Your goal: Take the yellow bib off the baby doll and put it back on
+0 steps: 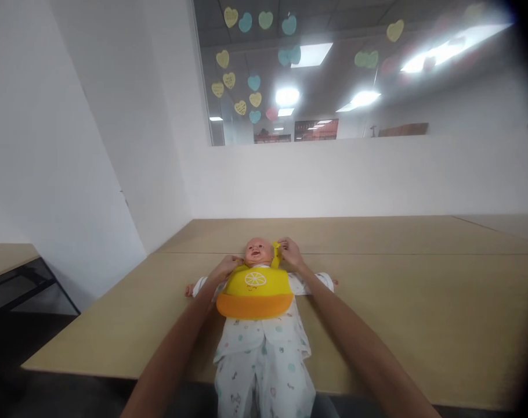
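Observation:
A baby doll in white printed clothes lies on its back, its head toward the wall and its legs toward me. Over its chest is a yellow bib with a white citrus-slice print and an orange catch pocket along the bottom. My right hand pinches one yellow neck strap of the bib, raised beside the doll's head. On the other side of the neck, my left hand has its fingers closed at the bib's edge near the doll's shoulder. What those fingers hold is too small to make out.
The doll lies on a wooden table that meets a white wall. A window with heart-shaped paper notes is set in the wall. Another table stands at the far left, beyond a gap.

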Action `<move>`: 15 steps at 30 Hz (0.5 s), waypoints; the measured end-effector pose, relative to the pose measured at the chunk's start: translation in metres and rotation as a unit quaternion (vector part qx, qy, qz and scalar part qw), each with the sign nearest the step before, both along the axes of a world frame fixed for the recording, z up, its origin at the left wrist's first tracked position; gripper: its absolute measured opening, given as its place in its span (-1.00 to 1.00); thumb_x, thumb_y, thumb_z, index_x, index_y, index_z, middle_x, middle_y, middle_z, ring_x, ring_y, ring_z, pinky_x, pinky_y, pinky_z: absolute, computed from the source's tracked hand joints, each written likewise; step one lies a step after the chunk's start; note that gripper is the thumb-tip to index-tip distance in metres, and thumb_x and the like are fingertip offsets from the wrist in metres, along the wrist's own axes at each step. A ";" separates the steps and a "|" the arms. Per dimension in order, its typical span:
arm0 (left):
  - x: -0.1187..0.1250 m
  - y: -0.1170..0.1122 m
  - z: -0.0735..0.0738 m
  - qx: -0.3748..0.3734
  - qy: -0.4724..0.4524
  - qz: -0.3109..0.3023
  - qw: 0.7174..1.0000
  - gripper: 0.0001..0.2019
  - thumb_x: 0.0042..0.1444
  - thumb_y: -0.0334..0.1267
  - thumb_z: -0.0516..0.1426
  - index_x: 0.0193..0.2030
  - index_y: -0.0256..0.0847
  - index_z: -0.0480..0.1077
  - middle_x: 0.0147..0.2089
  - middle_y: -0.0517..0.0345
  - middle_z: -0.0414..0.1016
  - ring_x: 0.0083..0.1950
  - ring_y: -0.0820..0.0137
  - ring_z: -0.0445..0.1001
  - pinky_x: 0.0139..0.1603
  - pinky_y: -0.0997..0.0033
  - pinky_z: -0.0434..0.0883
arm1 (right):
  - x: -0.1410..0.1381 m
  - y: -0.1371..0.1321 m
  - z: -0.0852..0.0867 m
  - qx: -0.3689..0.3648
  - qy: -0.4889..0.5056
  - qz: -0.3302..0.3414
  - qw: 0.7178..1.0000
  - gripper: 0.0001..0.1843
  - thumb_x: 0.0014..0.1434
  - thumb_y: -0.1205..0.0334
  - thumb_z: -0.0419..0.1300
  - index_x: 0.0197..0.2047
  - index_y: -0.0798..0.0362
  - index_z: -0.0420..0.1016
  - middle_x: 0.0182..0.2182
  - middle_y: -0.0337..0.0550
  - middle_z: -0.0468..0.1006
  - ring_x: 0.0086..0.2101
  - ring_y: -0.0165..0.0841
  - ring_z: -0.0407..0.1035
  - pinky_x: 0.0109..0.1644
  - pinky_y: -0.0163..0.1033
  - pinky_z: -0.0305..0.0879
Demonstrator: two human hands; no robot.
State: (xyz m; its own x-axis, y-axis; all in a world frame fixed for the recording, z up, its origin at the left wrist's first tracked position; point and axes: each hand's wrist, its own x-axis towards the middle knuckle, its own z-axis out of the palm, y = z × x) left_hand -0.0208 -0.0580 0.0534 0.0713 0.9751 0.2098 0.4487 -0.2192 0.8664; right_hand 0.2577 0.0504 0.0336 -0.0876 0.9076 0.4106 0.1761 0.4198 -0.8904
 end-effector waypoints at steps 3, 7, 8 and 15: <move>0.003 -0.005 0.015 -0.014 0.006 0.119 0.993 -0.75 0.07 -0.28 0.25 -0.12 -0.33 0.62 -0.11 -0.11 0.71 -0.05 0.14 0.65 -0.05 0.28 0.55 | 0.013 -0.020 0.026 0.068 0.047 0.009 0.997 -0.76 0.12 0.07 0.10 -0.22 0.01 0.47 -0.25 -0.09 0.61 -0.29 -0.29 0.45 -0.17 -0.19 0.40; 0.038 -0.019 0.064 0.072 -0.025 0.236 0.969 -0.69 0.06 -0.40 0.20 -0.04 -0.33 0.58 0.07 -0.19 0.67 0.13 0.13 0.62 0.16 0.24 0.52 | 0.026 -0.080 0.075 0.141 -0.018 0.090 0.986 -0.68 0.31 0.08 0.07 -0.20 0.01 0.61 -0.16 -0.04 0.69 -0.20 -0.25 0.54 -0.14 -0.18 0.44; 0.052 -0.029 0.079 0.119 -0.040 0.197 0.972 -0.69 0.06 -0.42 0.20 -0.04 -0.30 0.57 0.07 -0.16 0.67 0.15 0.15 0.62 0.20 0.24 0.52 | 0.028 -0.097 0.086 0.156 -0.056 0.109 0.980 -0.67 0.35 0.06 0.08 -0.13 0.00 0.65 -0.10 -0.03 0.70 -0.17 -0.24 0.55 -0.18 -0.19 0.45; 0.159 -0.161 0.174 0.417 0.036 -0.107 0.902 -0.75 0.34 -0.38 0.17 0.12 -0.22 0.52 0.06 -0.01 0.57 0.09 0.32 0.59 0.16 0.31 0.54 | 0.053 -0.195 0.138 0.348 -0.112 0.059 0.929 -0.70 0.43 0.02 0.14 0.01 -0.04 0.63 0.00 0.02 0.69 -0.03 -0.11 0.57 0.09 0.01 0.52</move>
